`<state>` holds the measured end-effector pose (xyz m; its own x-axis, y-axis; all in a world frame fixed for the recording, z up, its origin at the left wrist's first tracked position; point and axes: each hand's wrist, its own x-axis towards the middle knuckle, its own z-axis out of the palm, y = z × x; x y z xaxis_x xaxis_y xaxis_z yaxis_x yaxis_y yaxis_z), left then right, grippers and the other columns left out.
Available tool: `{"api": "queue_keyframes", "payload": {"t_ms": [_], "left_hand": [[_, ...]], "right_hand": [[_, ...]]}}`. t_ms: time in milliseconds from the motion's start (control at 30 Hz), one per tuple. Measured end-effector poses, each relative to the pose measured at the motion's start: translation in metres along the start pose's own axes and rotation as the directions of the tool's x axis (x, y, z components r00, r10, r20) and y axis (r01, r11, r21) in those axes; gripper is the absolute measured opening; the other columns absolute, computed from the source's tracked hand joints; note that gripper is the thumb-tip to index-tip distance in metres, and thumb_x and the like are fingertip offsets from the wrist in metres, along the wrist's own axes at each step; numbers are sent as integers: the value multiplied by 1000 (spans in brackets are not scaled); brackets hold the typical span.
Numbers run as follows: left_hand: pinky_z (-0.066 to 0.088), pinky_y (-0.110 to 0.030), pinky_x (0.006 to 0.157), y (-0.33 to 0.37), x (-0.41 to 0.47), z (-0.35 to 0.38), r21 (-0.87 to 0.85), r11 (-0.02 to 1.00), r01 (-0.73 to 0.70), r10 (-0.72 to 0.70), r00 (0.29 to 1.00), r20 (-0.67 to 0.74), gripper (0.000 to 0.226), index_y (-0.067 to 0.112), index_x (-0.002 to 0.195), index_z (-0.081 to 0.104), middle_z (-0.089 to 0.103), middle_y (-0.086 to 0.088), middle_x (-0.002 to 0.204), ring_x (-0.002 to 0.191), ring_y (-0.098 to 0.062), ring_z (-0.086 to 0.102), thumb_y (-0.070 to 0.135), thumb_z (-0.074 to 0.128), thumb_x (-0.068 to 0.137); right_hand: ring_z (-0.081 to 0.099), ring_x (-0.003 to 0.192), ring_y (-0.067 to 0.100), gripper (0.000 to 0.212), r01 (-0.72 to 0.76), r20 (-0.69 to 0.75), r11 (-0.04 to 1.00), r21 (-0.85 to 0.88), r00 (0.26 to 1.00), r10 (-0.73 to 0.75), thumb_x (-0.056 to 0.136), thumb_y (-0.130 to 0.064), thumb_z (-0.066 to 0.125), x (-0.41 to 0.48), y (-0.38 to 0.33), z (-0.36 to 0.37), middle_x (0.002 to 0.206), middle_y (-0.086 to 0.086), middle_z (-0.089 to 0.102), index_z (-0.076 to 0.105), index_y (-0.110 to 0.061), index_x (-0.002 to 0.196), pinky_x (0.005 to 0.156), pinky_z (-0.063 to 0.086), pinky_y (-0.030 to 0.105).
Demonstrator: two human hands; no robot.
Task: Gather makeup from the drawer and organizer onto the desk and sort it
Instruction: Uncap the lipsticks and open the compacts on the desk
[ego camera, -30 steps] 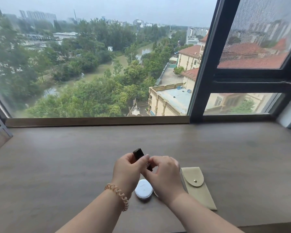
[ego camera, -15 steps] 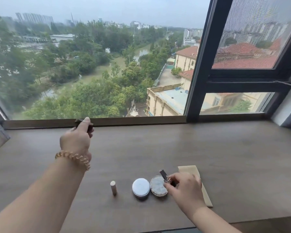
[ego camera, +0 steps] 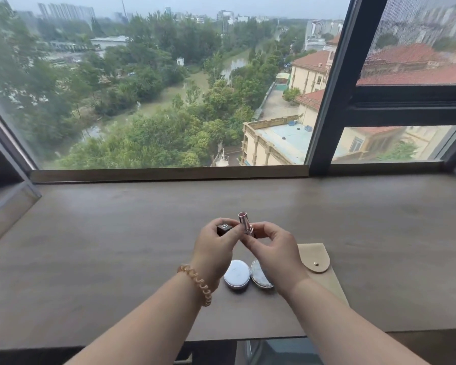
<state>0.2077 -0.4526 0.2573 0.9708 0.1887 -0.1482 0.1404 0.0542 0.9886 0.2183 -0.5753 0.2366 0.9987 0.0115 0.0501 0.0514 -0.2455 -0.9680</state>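
- Lipstick (ego camera: 244, 225) is uncapped, bullet end up, held over the desk (ego camera: 116, 246) just beyond the compacts.
- My right hand (ego camera: 271, 251) pinches its base between thumb and fingers.
- My left hand (ego camera: 216, 243) grips the dark cap (ego camera: 224, 228), just left of the tube and level with it, logo end facing me.
- Step, as I read it: checking the shade before sorting. Gathering looks partly done.
- On the desk under my wrists: white compact (ego camera: 236, 275) and a marbled one (ego camera: 260, 275), side by side and nearly touching.
- Beige pouch (ego camera: 317, 259) lies flat right of them, flap snapped shut, partly under my right forearm.
- Drawer and organizer are not in view, so I can't tell what's left to fetch.
- Next move needs cap lined up square over the bullet and pushed straight down. An angled push could smear the tip.
- Then set it down upright beside the compacts, with room for more.
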Motion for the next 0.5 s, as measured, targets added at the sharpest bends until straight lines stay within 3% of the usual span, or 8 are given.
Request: {"api": "queue_keyframes", "payload": {"t_ms": [133,233,333,500], "left_hand": [[53,-18,63,-2,-4,-1,-65,995,-81,81,997,-8,9,10,84,66,69,-13,79,71,-17,66,8,73,79],[54,-24,65,-5,-1,-3,-123,989,-81,75,996,-50,10,4,83,66,67,-20,79,71,-23,64,5,73,77],[55,-26,67,-9,2,-3,-159,986,-58,49,997,-56,16,-5,90,65,68,-24,84,74,-26,65,4,73,78],[54,-23,56,-12,2,-3,-210,977,-39,38,999,-11,19,-10,93,63,66,-16,69,58,-19,65,1,70,79]], "right_hand": [[62,82,2,13,26,44,1000,7,999,-26,79,-41,70,-10,-6,3,82,-8,71,71,-29,84,76,48,21],[60,72,0,9,25,136,997,75,990,-35,84,-36,64,-15,-11,2,77,-10,68,70,-29,84,68,45,13],[59,73,2,12,-18,187,988,157,982,-12,87,-32,62,-17,-11,1,80,-6,68,71,-25,90,70,45,13],[58,76,-4,30,-27,35,1000,-14,999,27,69,-36,80,-14,-5,4,83,-3,65,64,-24,91,64,40,6]]}}
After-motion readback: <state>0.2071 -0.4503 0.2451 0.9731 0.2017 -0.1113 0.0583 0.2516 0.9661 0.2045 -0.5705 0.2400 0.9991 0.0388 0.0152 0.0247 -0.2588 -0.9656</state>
